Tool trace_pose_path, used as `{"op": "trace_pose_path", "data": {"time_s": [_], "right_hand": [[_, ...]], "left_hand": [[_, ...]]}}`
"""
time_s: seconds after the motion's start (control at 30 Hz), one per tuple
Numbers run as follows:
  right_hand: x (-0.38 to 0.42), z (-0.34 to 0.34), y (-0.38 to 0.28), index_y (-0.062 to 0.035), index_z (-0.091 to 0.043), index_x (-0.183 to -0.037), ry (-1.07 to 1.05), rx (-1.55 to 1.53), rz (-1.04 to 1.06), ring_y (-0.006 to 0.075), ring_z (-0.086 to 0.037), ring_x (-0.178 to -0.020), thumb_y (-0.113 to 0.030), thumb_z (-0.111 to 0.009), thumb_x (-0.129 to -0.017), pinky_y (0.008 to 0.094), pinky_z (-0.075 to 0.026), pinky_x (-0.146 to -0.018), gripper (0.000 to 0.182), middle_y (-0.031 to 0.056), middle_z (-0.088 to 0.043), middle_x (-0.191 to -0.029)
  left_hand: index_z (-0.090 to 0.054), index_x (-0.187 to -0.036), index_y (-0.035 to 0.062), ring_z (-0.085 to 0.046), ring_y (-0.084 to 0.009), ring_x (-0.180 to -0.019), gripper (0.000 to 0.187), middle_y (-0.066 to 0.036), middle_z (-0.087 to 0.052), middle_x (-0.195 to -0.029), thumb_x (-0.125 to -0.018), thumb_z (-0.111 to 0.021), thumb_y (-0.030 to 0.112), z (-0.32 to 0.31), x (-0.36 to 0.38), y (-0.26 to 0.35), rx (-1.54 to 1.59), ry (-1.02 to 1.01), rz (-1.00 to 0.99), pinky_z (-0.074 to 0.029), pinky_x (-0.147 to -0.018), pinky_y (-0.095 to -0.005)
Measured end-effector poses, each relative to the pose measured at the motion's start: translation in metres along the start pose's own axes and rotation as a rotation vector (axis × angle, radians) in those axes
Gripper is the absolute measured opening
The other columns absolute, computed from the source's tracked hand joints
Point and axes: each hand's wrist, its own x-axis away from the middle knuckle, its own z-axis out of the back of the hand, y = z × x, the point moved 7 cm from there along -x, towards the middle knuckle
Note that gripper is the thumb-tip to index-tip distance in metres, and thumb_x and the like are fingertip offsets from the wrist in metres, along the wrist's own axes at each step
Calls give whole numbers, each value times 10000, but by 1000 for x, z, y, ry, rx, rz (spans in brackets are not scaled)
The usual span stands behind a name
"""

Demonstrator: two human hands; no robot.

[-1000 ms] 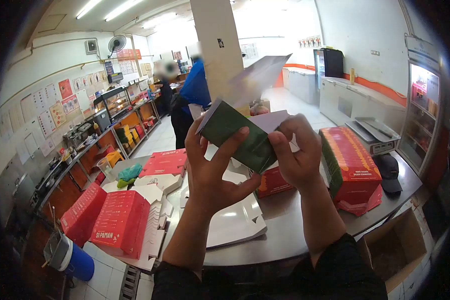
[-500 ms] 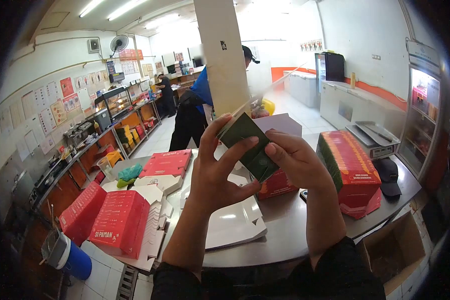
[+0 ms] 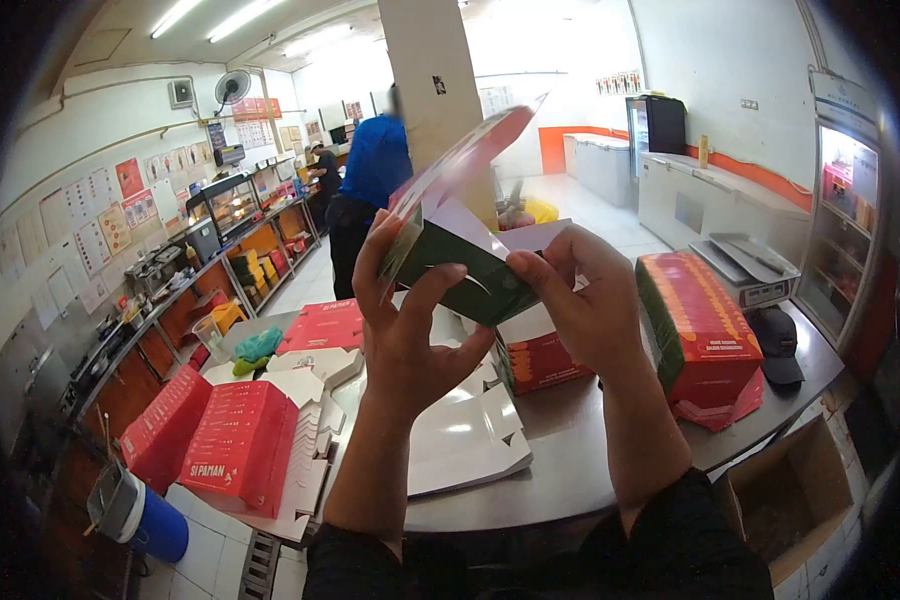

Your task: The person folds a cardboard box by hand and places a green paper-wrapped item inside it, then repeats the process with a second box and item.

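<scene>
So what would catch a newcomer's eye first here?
Probably the green carton raised between the left hand and right hand, its pale flap sticking up. Next, the bright red boxes at the table's left, and the worker in blue beside the pillar.

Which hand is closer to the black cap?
The right. The right hand pinches the green carton, with the big red stack between it and the black cap. The left hand holds the carton's other side, farther from the cap.
</scene>
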Motion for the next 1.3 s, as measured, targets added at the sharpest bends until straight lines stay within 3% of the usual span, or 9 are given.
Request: {"op": "trace_pose_path", "data": {"time_s": [0.33,0.53,0.73,0.83,0.93,1.03,1.13,1.27,1.3], "right_hand": [[5,-9,-30,-61,-630,-811,-26,80,377,125,-552,-658,-193,-849,-882,314,-440,-651,265,44,-606,-756],[3,-12,-13,-55,-682,-873,-189,-303,202,134,-583,-755,-180,-834,-897,309,-467,-707,198,46,-635,-846],[4,-12,-21,-35,-717,-916,-166,-126,211,151,-632,-807,-204,-825,-906,313,-503,-737,201,60,-661,-886],[3,-16,-23,-29,-699,-855,-186,-111,155,155,-571,-817,-105,-839,-862,302,-438,-767,160,44,-621,-830],[4,-18,-19,-24,-719,-936,-241,-84,139,190,-658,-831,-263,-793,-938,328,-512,-754,251,81,-681,-896],[0,-9,-22,-33,-705,-934,-187,-40,271,189,-641,-838,-370,-695,-1014,321,-496,-758,347,77,-665,-878],[0,10,-20,-32,-681,-912,-18,-213,116,163,-594,-816,-499,-536,-1082,307,-467,-740,518,69,-646,-871],[2,27,-15,-26,-664,-860,-34,-379,-99,108,-516,-709,-594,-391,-1104,274,-415,-679,676,47,-640,-820],[2,30,-12,-25,-675,-854,-52,-368,-137,104,-520,-695,-585,-421,-1099,273,-416,-665,663,44,-638,-802]], "left_hand": [[-661,-1209,188,-336,-526,-1497,665,-192,-329,-1554,-596,-902,94,-2,-4,4,100,-99,-52,-454,-1165,-584],[-639,-1093,184,-338,-516,-1500,559,-201,-305,-1592,-626,-941,125,2,-3,0,144,-77,-63,-460,-1154,-576],[-629,-1110,182,-381,-507,-1478,585,-227,-282,-1628,-626,-955,139,-5,-2,0,180,-152,-24,-490,-1122,-551],[-638,-1134,176,-392,-499,-1475,608,-233,-286,-1631,-618,-959,147,-9,-4,3,168,-237,7,-504,-1107,-536],[-653,-1151,171,-397,-495,-1475,621,-232,-282,-1639,-610,-958,150,-11,0,1,214,-252,42,-516,-1096,-524],[-689,-1140,176,-421,-485,-1465,603,-227,-283,-1646,-600,-955,148,-12,-1,1,256,-278,53,-530,-1082,-512],[-732,-1133,191,-424,-461,-1473,590,-217,-284,-1660,-589,-953,136,-17,0,5,280,-348,-10,-516,-1093,-508],[-766,-1140,239,-379,-452,-1511,608,-210,-283,-1675,-574,-960,133,-23,6,20,286,-513,-66,-484,-1130,-513],[-774,-1131,257,-390,-452,-1505,601,-206,-290,-1675,-573,-960,137,-24,6,24,290,-542,-62,-494,-1124,-512]]}}
